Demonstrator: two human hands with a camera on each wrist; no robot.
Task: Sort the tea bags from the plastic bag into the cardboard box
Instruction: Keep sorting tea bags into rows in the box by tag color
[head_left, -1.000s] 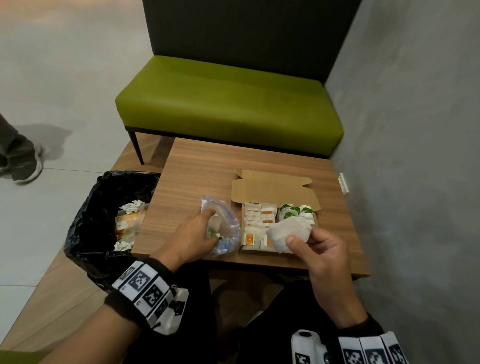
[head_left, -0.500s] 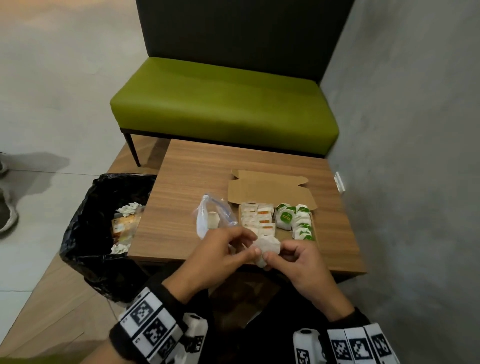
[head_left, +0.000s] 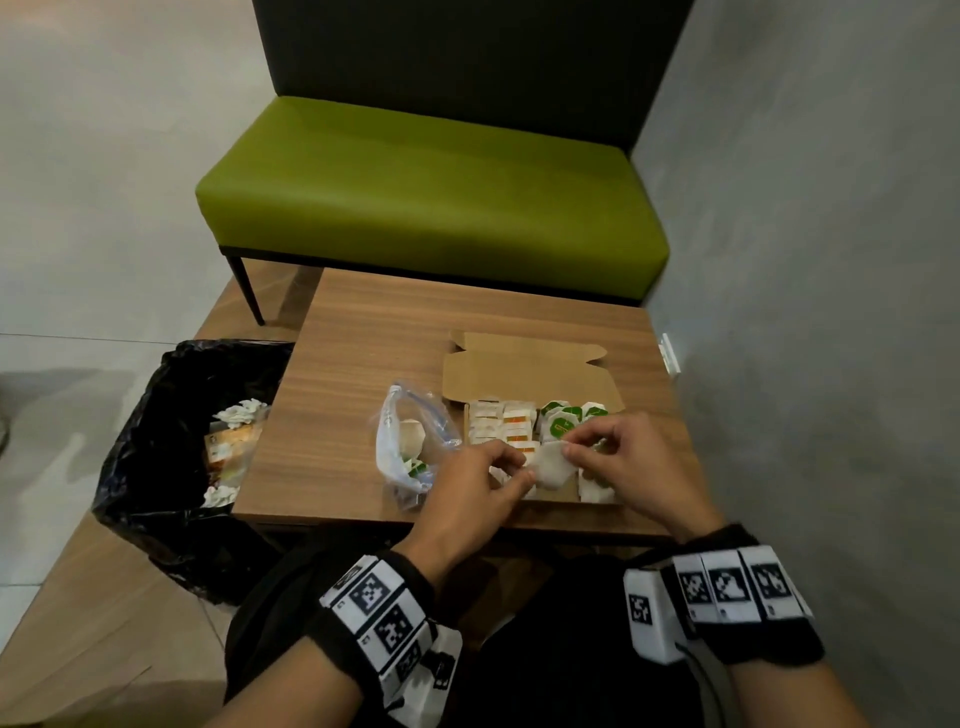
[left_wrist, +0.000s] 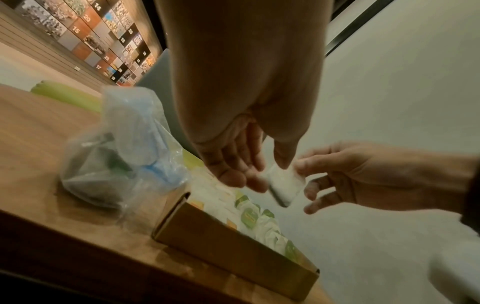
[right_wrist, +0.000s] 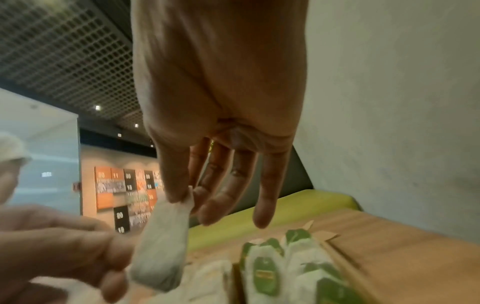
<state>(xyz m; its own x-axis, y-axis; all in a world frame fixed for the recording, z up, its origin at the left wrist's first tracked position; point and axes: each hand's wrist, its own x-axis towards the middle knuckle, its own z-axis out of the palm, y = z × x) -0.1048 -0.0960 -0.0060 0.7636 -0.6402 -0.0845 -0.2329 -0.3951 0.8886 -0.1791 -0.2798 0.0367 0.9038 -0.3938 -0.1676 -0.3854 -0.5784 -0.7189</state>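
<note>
Both hands hold one white tea bag (head_left: 550, 464) just above the near part of the open cardboard box (head_left: 524, 371). My left hand (head_left: 485, 480) pinches its left edge, and my right hand (head_left: 618, 457) pinches its upper right corner. The pinched tea bag (right_wrist: 166, 242) hangs between thumb and forefinger in the right wrist view, and the tea bag (left_wrist: 284, 185) shows between both hands in the left wrist view. The box (left_wrist: 233, 246) holds rows of orange-tagged and green-tagged tea bags (head_left: 563, 421). The clear plastic bag (head_left: 410, 441) lies just left of the box, with a few tea bags inside.
The small wooden table (head_left: 395, 338) stands against a grey wall (head_left: 831, 312) on the right. A green bench (head_left: 431, 192) sits behind it. A bin with a black liner (head_left: 156, 457), holding wrappers, stands at the table's left edge.
My left hand left the plastic bag and joined the right hand on the white tea bag. Both hands then carried it forward from the table's near edge over the box.
</note>
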